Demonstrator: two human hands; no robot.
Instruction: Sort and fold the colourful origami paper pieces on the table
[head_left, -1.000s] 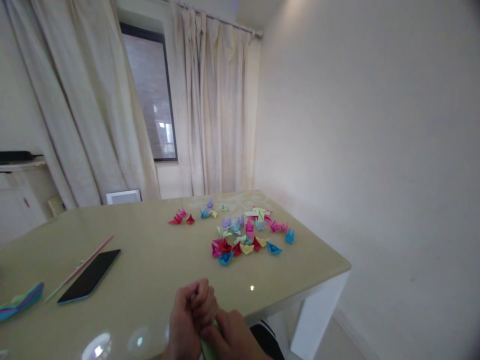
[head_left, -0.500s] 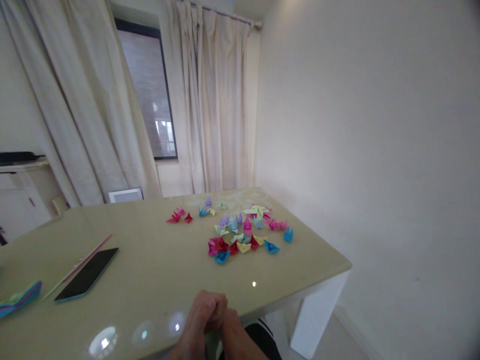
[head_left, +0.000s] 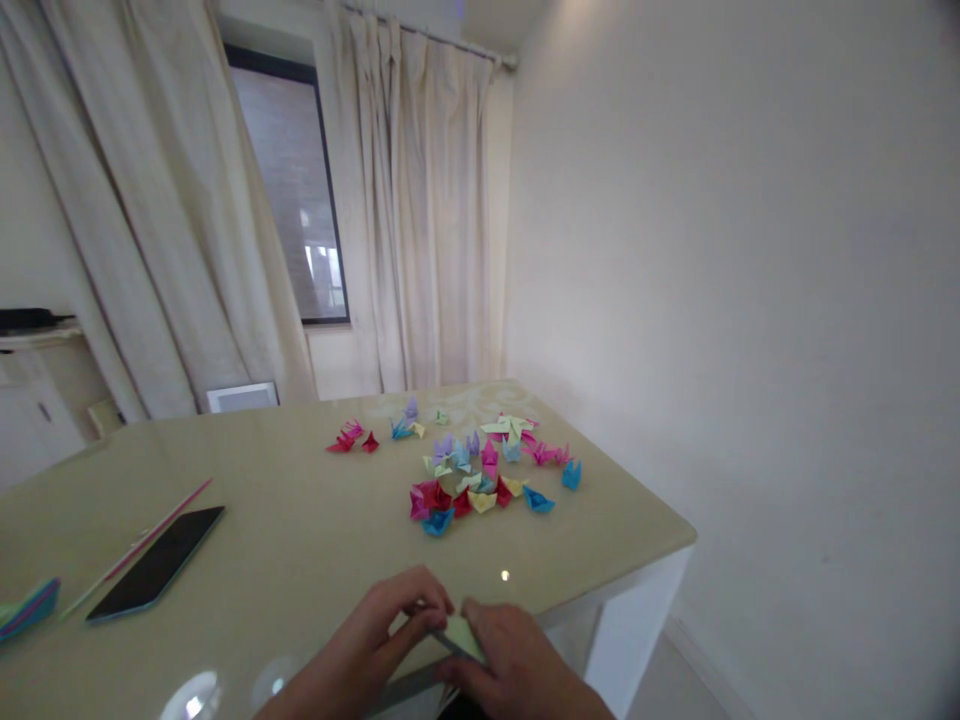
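Watching remotely, I see left hand and right hand pinching pale-green paper, six o'clock, near edge of bench; visible long axis ten-to-four, left at ten, right at four.

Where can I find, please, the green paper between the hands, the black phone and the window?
Green paper (head_left: 462,634): head view, on its exposed pale face.
Black phone (head_left: 159,564): head view, middle of its dark screen.
Window (head_left: 289,190): head view, on its pane.
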